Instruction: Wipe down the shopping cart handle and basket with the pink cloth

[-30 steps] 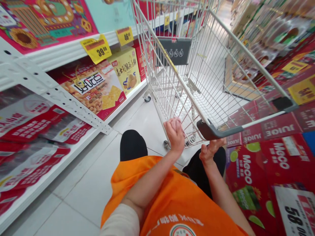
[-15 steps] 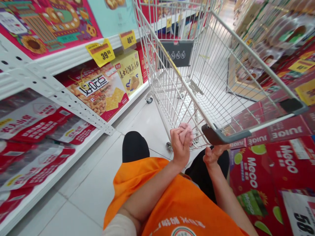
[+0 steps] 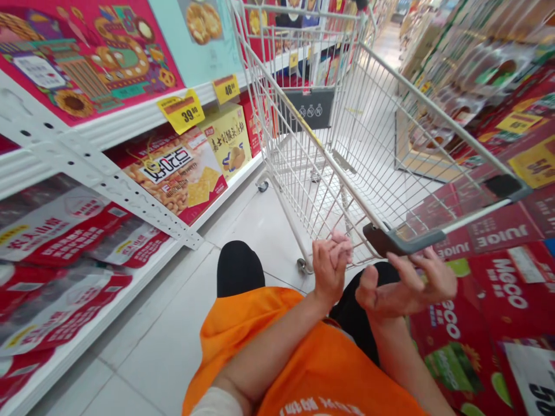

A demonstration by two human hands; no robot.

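Note:
My left hand [image 3: 329, 270] is curled closed in front of the near end of a shopping cart [image 3: 321, 151]. Pale pink, crumpled-looking matter [image 3: 341, 248] shows at its fingers; I cannot make out what it is. My right hand [image 3: 405, 284] is open, palm up, with the thumb raised and the fingers spread. It holds nothing and sits just below the cart's dark grey handle corner [image 3: 403, 240]; I cannot tell whether the fingertips touch it. Both forearms cross over an orange vest [image 3: 329, 361], and my black-clad knees are bent under them.
On the left, a white shelf [image 3: 143, 193] carries boxed biscuits [image 3: 177, 173] and red-labelled wrapped bottles [image 3: 56, 231], with yellow price tags [image 3: 181, 111]. Red drink cartons [image 3: 511, 283] are stacked close on the right. Behind them stands a display of clear packages [image 3: 459, 98]. White tiles cover the floor.
My right hand has moved right, turned palm up and spread its fingers. My left hand stays closed, slightly further right and lower in view. The view has tilted up a little.

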